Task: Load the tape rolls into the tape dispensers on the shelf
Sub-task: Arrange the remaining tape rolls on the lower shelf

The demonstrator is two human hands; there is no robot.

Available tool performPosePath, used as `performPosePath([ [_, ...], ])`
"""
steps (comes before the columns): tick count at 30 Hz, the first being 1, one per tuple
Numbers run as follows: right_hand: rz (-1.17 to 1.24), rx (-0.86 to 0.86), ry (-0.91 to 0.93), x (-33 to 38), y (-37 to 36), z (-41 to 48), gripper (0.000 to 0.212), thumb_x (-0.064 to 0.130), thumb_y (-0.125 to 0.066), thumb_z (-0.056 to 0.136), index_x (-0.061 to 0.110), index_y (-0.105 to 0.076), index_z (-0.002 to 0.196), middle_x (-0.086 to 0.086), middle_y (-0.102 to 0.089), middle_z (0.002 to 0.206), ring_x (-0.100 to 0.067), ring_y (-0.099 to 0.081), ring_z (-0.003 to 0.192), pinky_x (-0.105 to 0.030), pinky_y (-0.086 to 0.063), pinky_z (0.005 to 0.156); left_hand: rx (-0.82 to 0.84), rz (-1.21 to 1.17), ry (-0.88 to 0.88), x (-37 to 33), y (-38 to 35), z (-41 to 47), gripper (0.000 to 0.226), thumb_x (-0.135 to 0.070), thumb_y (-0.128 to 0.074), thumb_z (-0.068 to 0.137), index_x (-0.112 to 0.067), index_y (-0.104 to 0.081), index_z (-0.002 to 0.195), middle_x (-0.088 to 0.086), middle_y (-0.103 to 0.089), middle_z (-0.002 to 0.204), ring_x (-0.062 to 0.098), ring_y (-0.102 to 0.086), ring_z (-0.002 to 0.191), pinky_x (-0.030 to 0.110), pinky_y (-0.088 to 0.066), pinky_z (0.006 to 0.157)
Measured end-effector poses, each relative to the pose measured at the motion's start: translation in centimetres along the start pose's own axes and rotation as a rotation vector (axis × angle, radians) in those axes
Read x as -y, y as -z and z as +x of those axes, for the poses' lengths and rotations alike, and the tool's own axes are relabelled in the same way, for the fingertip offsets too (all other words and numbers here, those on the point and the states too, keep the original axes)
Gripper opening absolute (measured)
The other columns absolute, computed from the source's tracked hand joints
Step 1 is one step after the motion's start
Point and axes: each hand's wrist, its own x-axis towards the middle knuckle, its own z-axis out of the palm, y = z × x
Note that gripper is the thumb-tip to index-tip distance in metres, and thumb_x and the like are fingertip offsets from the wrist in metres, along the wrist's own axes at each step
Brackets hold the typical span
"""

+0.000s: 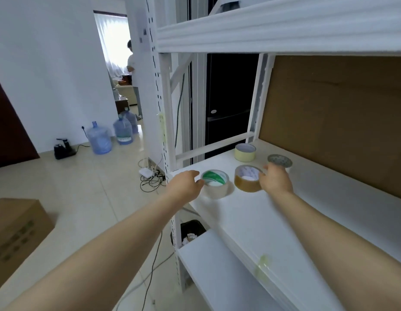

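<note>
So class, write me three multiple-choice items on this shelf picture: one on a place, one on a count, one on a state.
1. Where is the pale yellow roll?
A. behind the brown roll
B. on the floor
C. on the top shelf

2. How many tape rolls stand on the shelf?
A. two
B. four
C. six

3. What is the left hand doing?
A. lifting a roll high
B. touching the clear roll with the green core
C. resting on the floor

Answers:
1 A, it stands further back on the same board.
2 B, yellow, brown, clear and a grey-topped one.
3 B, its fingers meet that roll's side; the right hand is at the brown one.
</note>
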Motion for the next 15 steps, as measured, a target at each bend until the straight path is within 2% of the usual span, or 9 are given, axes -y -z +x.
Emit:
performPosePath([
  [3, -0.048, 0.038, -0.054, 0.4, -1.8, 1.9, 0.046, 0.030, -0.050, 0.093, 0.006, -0.043, 0.131, -0.021, -0.042, 0.136, -0.037, -0.046, 0.123, -0.040, -0.043, 0.092, 0.012, 0.003, -0.041, 0.7, -0.2, 3.8, 0.051, -0.036, -0.041, 0.098, -0.019, -0.033, 0.145, 0.003, -0.038, 0.150, 0.022, -0.042, 0.133, 0.032, -0.036, 0.104],
  [6, -0.101, 0.060, -0.099, 0.6, -3.4, 3.5, 0.049, 0.037, -0.055, 0.089, 0.007, -0.045, 0.127, -0.019, -0.045, 0.130, -0.037, -0.050, 0.117, -0.037, -0.043, 0.086, 0.084, 0.027, -0.067, 1.2, -1.1, 7.7, 0.055, -0.035, -0.046, 0.095, -0.016, -0.032, 0.145, 0.009, -0.039, 0.148, 0.027, -0.043, 0.131, 0.035, -0.040, 0.101],
  [10, -0.244, 0.042, -0.130, 0.7, -4.5, 5.3, 0.032, 0.022, -0.053, 0.089, 0.011, -0.053, 0.119, -0.016, -0.051, 0.123, -0.033, -0.056, 0.109, -0.032, -0.043, 0.078, 0.216, 0.086, -0.124, 1.7, -2.5, 12.4, 0.056, -0.023, -0.055, 0.089, -0.012, -0.037, 0.140, 0.010, -0.047, 0.140, 0.028, -0.048, 0.125, 0.036, -0.044, 0.098],
  [11, -0.270, 0.047, -0.147, 0.7, -4.5, 5.6, 0.029, 0.021, -0.051, 0.089, 0.013, -0.056, 0.116, -0.015, -0.054, 0.121, -0.032, -0.057, 0.107, -0.032, -0.045, 0.079, 0.249, 0.092, -0.144, 1.8, -2.8, 13.5, 0.052, -0.020, -0.056, 0.088, -0.012, -0.042, 0.137, 0.009, -0.050, 0.138, 0.027, -0.050, 0.124, 0.035, -0.045, 0.097],
  [13, -0.309, 0.046, -0.179, 0.9, -4.2, 6.0, 0.027, 0.023, -0.049, 0.090, 0.016, -0.060, 0.113, -0.012, -0.059, 0.118, -0.031, -0.058, 0.106, -0.032, -0.047, 0.081, 0.277, 0.116, -0.212, 1.6, -3.4, 15.5, 0.028, -0.013, -0.054, 0.087, -0.011, -0.061, 0.114, 0.011, -0.063, 0.118, 0.029, -0.061, 0.108, 0.033, -0.050, 0.085],
  [15, -0.354, 0.013, -0.214, 0.9, -3.6, 6.3, 0.027, 0.024, -0.047, 0.091, 0.017, -0.059, 0.115, -0.011, -0.059, 0.119, -0.030, -0.058, 0.110, -0.032, -0.046, 0.084, 0.248, 0.143, -0.308, 0.9, -3.6, 17.7, 0.023, -0.009, -0.050, 0.086, -0.008, -0.068, 0.100, 0.011, -0.068, 0.101, 0.030, -0.064, 0.094, 0.033, -0.051, 0.076],
])
